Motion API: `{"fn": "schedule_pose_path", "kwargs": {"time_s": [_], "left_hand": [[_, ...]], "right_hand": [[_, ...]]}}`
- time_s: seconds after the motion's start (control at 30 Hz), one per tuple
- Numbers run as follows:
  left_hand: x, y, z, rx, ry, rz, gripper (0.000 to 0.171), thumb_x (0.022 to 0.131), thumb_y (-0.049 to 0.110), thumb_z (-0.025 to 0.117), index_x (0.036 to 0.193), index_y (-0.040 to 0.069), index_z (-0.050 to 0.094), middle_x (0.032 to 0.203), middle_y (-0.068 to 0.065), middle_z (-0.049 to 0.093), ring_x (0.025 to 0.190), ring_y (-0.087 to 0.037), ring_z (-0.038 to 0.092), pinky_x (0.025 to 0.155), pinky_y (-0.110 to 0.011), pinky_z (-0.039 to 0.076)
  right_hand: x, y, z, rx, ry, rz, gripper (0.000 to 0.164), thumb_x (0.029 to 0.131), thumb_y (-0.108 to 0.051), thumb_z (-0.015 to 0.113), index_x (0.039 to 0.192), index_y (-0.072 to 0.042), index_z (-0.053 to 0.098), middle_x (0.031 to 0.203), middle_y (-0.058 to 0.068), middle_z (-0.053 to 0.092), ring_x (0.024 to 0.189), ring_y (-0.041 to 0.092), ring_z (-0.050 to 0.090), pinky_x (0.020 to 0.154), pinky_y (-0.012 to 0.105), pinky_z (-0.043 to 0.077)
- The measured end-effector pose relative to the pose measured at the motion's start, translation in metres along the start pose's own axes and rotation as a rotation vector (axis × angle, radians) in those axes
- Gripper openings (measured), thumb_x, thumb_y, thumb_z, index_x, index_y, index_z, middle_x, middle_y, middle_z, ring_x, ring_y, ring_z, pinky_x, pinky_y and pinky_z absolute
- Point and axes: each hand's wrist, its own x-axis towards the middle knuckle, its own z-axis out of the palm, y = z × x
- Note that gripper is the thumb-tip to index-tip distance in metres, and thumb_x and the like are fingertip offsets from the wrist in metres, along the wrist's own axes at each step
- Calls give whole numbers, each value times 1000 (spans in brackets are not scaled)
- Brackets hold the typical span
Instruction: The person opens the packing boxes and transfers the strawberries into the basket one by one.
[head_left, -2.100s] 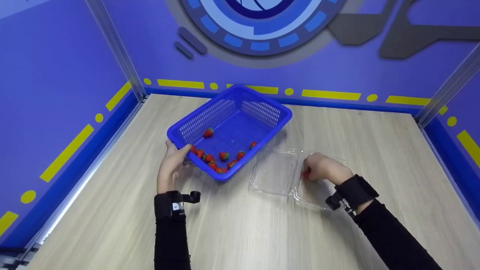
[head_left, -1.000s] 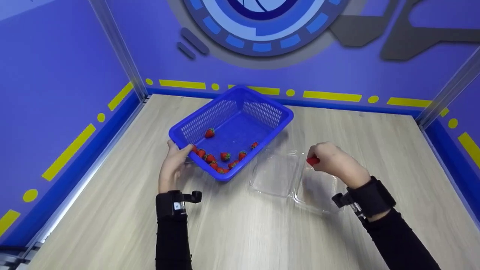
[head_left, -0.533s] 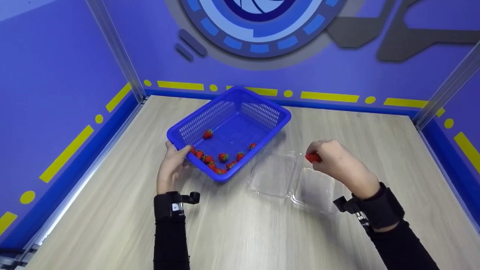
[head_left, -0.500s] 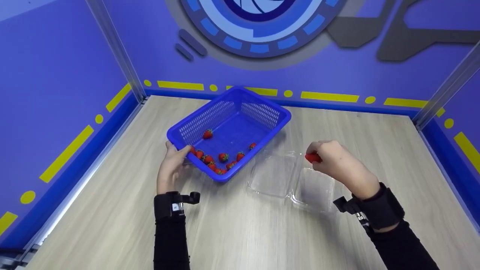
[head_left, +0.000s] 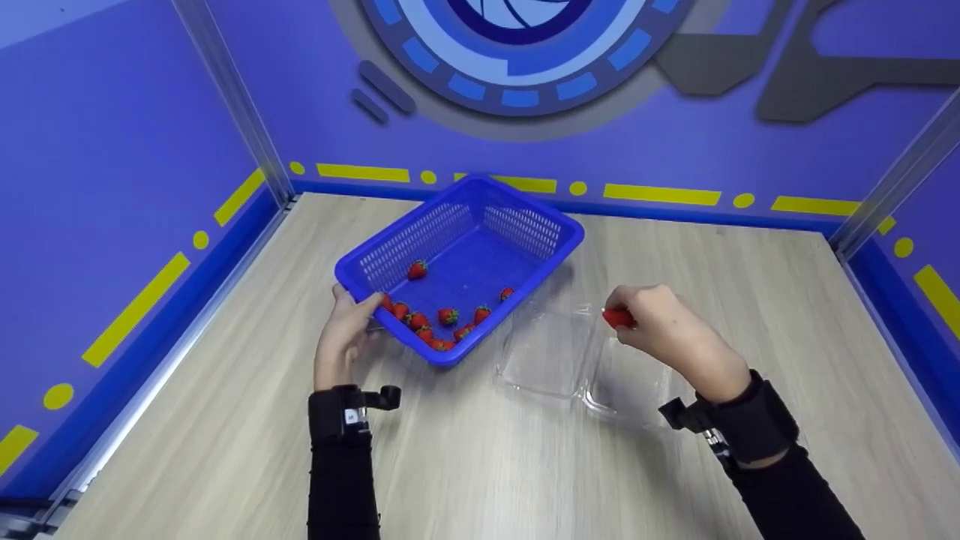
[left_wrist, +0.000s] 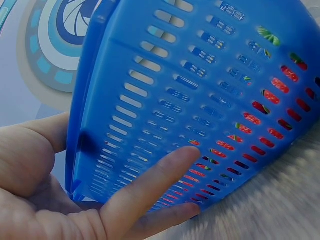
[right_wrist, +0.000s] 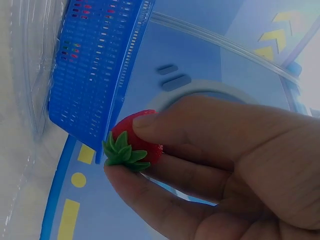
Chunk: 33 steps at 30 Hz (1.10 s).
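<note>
My left hand (head_left: 345, 334) grips the near left corner of a blue plastic basket (head_left: 480, 255), thumb over the rim and fingers along the slotted outer wall (left_wrist: 150, 100). The basket is tilted, and several strawberries (head_left: 448, 316) are gathered toward its near corner. One strawberry (head_left: 417, 270) lies apart by the left wall. Between the thumb and fingers of my right hand (head_left: 667, 330) a red strawberry (right_wrist: 137, 137) with green leaves is pinched. That hand is above the right half of an open clear plastic clamshell box (head_left: 547, 352), partly covering it.
The light wooden table (head_left: 480, 465) holds the basket and the box. Blue printed walls (head_left: 112, 187) stand at the left, back and right edges. The clamshell lies to the right of the basket, close to it.
Two seconds ago my right hand was down in the box's right half with the strawberry. It has risen above the box, still holding it, and shifted slightly left lately. The left hand stays put.
</note>
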Motion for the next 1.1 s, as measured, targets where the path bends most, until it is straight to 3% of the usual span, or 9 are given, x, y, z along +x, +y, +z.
{"fn": "schedule_pose_path", "kwargs": {"time_s": [0.17, 0.37, 0.5, 0.67, 0.9, 0.97, 1.1], "left_hand": [[-1, 1, -2, 8, -5, -3, 102, 105, 20, 51, 149, 19, -42, 144, -25, 48, 84, -16, 71, 83, -32, 56], [-2, -1, -4, -6, 10, 8, 102, 105, 18, 51, 149, 16, -41, 127, -21, 60, 75, -13, 70, 68, -26, 55], [-3, -2, -5, -8, 11, 18, 101, 105, 18, 52, 151, 15, -38, 127, -23, 60, 72, -14, 70, 63, -24, 52], [-4, -2, -5, 4, -25, 30, 97, 106, 19, 50, 154, 15, -35, 142, -28, 51, 90, -22, 74, 70, -26, 56], [-3, -1, -5, 14, -14, 45, 97, 106, 20, 51, 154, 16, -34, 137, -29, 55, 81, -18, 73, 73, -30, 58], [-2, -1, -4, 12, -14, 42, 98, 105, 19, 51, 154, 15, -34, 137, -30, 54, 83, -19, 74, 79, -35, 59], [-1, -1, -3, 4, -4, 38, 95, 105, 18, 52, 157, 16, -28, 138, -30, 54, 86, -23, 74, 77, -35, 60]], "right_hand": [[8, -5, 10, 23, -8, -21, 18, 77, 10, 71, 92, 1, 68, 80, 7, 65, 72, 21, 60, 65, 37, 53], [29, -23, 23, 36, -33, -61, 14, 79, 12, 69, 87, 2, 64, 74, 5, 56, 67, 17, 50, 60, 31, 44], [46, -40, 30, 43, -40, -110, 16, 81, 10, 70, 84, -1, 60, 72, 3, 51, 66, 17, 47, 59, 30, 41], [63, -60, 38, 52, -14, -129, 13, 82, 5, 74, 90, -3, 67, 78, 6, 61, 71, 19, 55, 63, 34, 51], [90, -83, 57, 80, -4, -166, 10, 86, -1, 74, 95, -2, 69, 82, 6, 63, 72, 18, 57, 65, 33, 53], [97, -87, 65, 83, -10, -160, 10, 86, -3, 75, 94, -3, 68, 80, 5, 61, 72, 17, 56, 64, 33, 52], [110, -94, 79, 85, -40, -167, 9, 87, -4, 75, 95, -4, 69, 83, 4, 65, 74, 16, 59, 65, 31, 55]]}}
